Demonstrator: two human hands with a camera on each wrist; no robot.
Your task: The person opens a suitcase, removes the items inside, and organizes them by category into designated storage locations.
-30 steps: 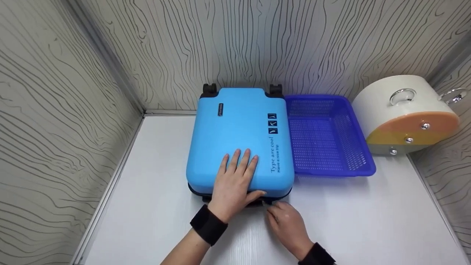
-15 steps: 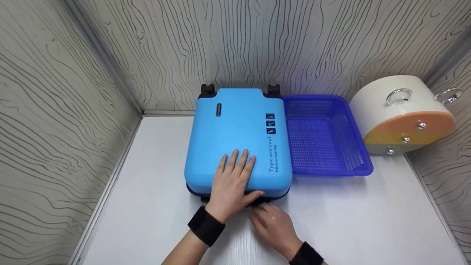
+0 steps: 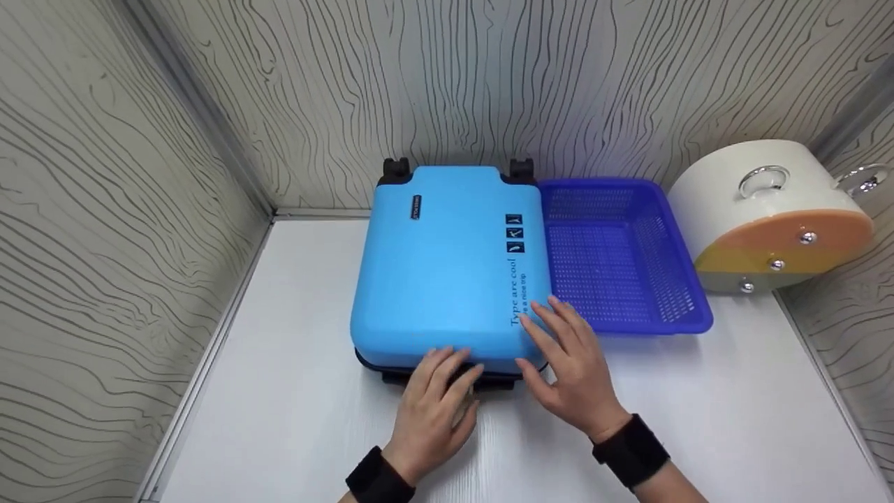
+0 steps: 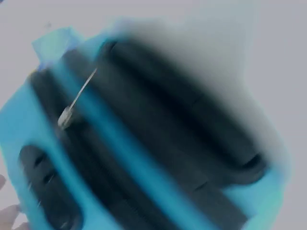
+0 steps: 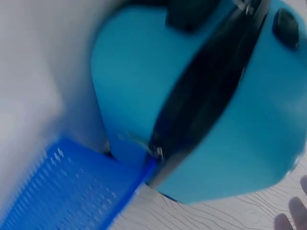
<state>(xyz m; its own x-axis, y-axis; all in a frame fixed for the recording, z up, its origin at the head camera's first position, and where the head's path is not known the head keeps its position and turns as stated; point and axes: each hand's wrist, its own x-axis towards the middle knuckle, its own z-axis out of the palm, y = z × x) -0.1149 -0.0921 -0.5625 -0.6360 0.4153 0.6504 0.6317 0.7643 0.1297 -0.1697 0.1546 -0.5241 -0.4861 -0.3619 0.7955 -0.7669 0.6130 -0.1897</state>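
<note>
A light blue hard-shell suitcase [image 3: 447,265] lies flat, lid down, wheels toward the back wall. At its near edge, my left hand [image 3: 433,412] has its fingers loosely bent, the tips close to the rim; contact is unclear. My right hand [image 3: 573,370] spreads its fingers by the near right corner, over the printed lettering, holding nothing. Blurred in the left wrist view are the black carry handle [image 4: 182,100], a metal zipper pull [image 4: 66,116] on the dark zipper band, and a black oblong fitting [image 4: 50,189]. Some fingers [image 5: 298,213] show in the right wrist view.
A purple-blue mesh basket [image 3: 607,279] stands against the suitcase's right side. Beyond it, a white round case [image 3: 761,181] with a striped front and metal handles leans by the right wall. Patterned walls [image 3: 447,84] enclose the white table [image 3: 300,293].
The left hand has slid off the lid toward me to the near edge. The right hand has left the near edge beneath, moved right and up, and spread its fingers. The suitcase stays put.
</note>
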